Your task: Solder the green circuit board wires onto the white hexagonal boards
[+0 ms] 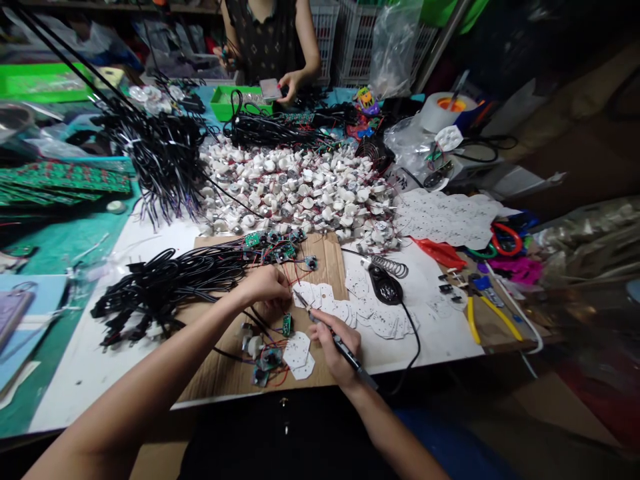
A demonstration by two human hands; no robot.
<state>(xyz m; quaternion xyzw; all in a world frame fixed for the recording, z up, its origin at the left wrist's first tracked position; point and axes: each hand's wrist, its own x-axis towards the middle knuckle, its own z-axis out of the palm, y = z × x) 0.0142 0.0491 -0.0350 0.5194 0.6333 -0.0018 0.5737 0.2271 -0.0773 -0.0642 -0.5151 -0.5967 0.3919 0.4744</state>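
My right hand (336,343) is closed around a dark soldering iron (347,353), its metal tip pointing up and left near a row of white shaped boards (325,300). Just left of the tip, my left hand (269,287) has its fingers pinched together by thin red wires; what they grip is too small to make out. Below the hands lie a small green circuit board (287,325), two loose white plates (299,353) and white motor parts (254,345) with wires. All this rests on a cardboard sheet (210,373).
Black cables (170,277) lie left. A large heap of white motors (300,187) fills the middle back. On the right are a soldering stand (386,283) and yellow-handled pliers (493,310). Across the table, a person (267,40) holds a small item above a green tray (240,100).
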